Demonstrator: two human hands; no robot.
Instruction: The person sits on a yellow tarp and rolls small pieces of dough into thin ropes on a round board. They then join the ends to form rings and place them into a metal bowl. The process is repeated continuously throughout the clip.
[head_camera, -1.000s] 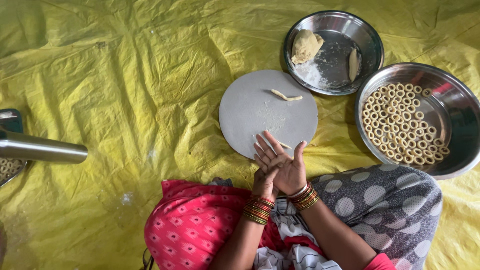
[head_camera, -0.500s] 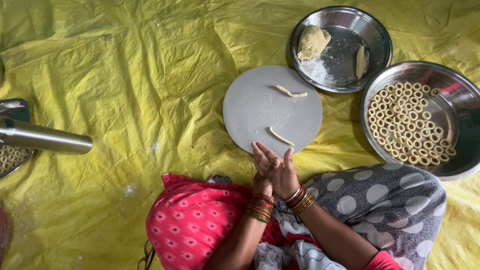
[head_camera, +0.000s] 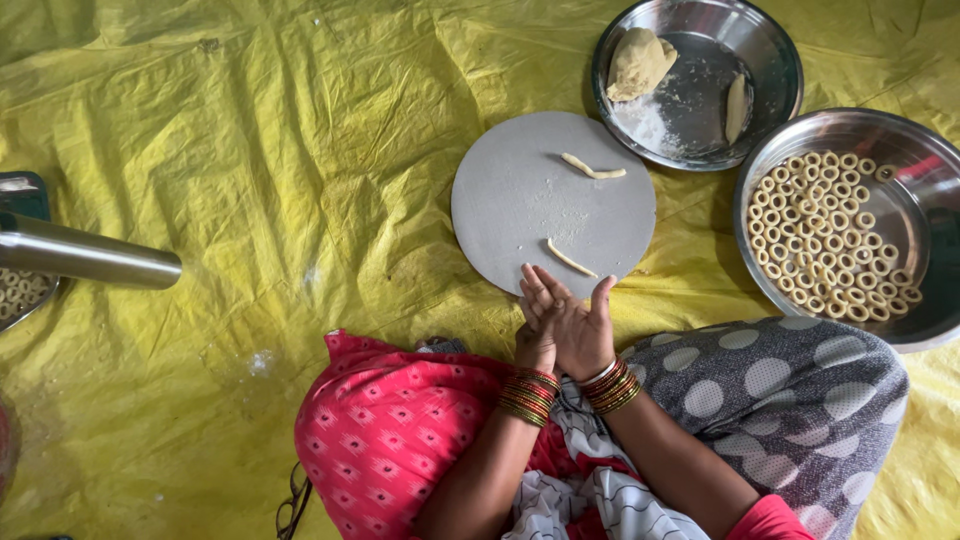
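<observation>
Yellow plastic sheet (head_camera: 250, 150) is spread over the floor, creased throughout. On it, a large steel bowl (head_camera: 905, 170) at right is filled with small dough rings (head_camera: 825, 235); a second steel bowl (head_camera: 765, 60) beyond it holds a dough lump (head_camera: 638, 62) and loose flour. A round grey board (head_camera: 520, 200) is set just ahead of the hands. The left hand (head_camera: 537, 318) and right hand (head_camera: 585, 328) are pressed palm to palm, fingers straight; whether anything is held between them cannot be told. One dough strip (head_camera: 570, 259) lies on the board just beyond the fingertips, another (head_camera: 593, 168) farther off.
</observation>
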